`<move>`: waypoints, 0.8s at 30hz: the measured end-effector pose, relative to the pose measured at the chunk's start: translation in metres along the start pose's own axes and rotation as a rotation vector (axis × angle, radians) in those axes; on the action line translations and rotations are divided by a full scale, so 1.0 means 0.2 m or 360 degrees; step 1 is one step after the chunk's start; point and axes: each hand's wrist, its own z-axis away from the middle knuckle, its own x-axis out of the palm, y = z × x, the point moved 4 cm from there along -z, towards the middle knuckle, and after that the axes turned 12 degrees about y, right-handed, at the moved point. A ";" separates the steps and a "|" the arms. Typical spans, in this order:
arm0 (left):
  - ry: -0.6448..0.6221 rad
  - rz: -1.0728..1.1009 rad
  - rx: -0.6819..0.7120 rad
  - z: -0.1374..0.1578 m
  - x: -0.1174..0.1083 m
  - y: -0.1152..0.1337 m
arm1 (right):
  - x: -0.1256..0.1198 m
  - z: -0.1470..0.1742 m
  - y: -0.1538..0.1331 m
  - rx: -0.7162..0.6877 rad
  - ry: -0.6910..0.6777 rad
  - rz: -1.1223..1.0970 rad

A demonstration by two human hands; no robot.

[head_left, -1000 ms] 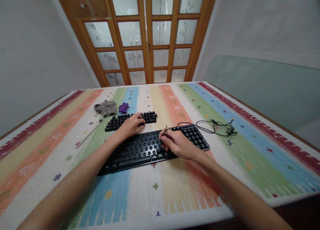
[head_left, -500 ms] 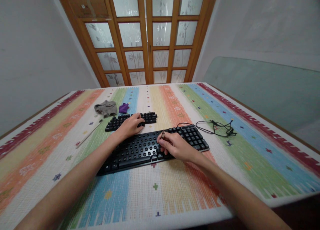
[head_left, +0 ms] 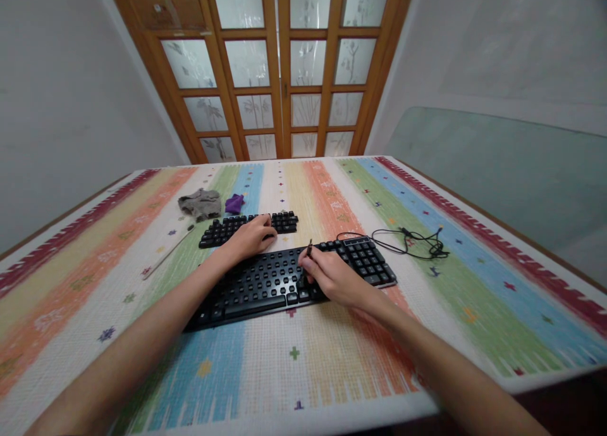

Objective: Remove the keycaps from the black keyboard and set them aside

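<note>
Over the keyboard [head_left: 265,274] — right hand [head_left: 329,274] with tool [head_left: 310,249] — key lettering [head_left: 367,259] illegibly small

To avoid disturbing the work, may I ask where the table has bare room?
Bare tablecloth lies between the cable and the right forearm, and left of the brush. Crowded: the middle, with left hand, right hand, keyboard, loose keycaps and, behind, grey cloth.

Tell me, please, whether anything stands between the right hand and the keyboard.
Nothing visible does: the right hand is over the keyboard, pinching a small thin object. The left hand is farther left, at the loose keycaps, and the cable lies to the right. What is beneath the right hand is hidden.
</note>
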 end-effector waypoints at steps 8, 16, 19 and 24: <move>0.0045 0.0038 -0.0007 0.02 0.00 -0.01 | 0.01 -0.01 0.06 0.0296 0.0062 -0.0170; 0.0035 0.0034 -0.0032 0.02 -0.02 -0.01 | 0.01 -0.03 0.03 0.0142 -0.0006 -0.0113; 0.0047 0.0104 -0.0041 0.05 -0.06 0.01 | 0.00 -0.02 -0.01 -0.0089 -0.0128 -0.0037; -0.0002 0.0284 -0.0011 0.13 -0.11 0.10 | -0.01 -0.01 -0.03 -0.0198 -0.0225 0.0076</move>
